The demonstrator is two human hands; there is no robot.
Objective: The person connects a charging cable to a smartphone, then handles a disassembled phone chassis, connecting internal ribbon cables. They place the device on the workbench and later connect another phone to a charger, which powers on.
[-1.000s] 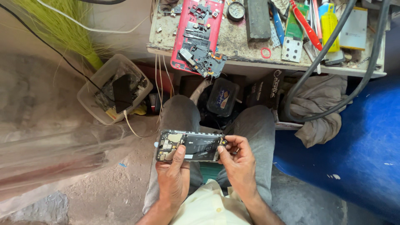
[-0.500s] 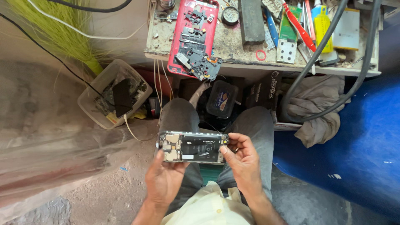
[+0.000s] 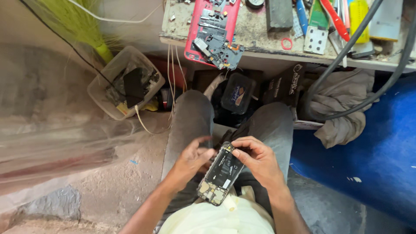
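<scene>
An opened phone [image 3: 220, 172] with its back off, showing a dark battery and circuit boards, lies tilted across my lap. My right hand [image 3: 260, 162] grips its upper end with fingertips on the top edge. My left hand [image 3: 188, 161] sits just left of the phone, fingers curled and apart, thumb tip touching the phone's left edge. The phone's lower end rests near my pale yellow shirt [image 3: 216, 216].
A dirty workbench [image 3: 260, 32] ahead carries a red phone frame with grey parts [image 3: 212, 30], tools and a red rubber ring [image 3: 286, 43]. Under it are a dark box [image 3: 237, 93], a grey rag [image 3: 342, 108] and black cables [image 3: 346, 52]. A clear plastic tub of parts [image 3: 125, 82] stands left, a blue surface [image 3: 372, 156] right.
The phone has turned from lying crosswise in both hands to nearly lengthwise. My left hand has loosened from its end and my right hand now holds the top.
</scene>
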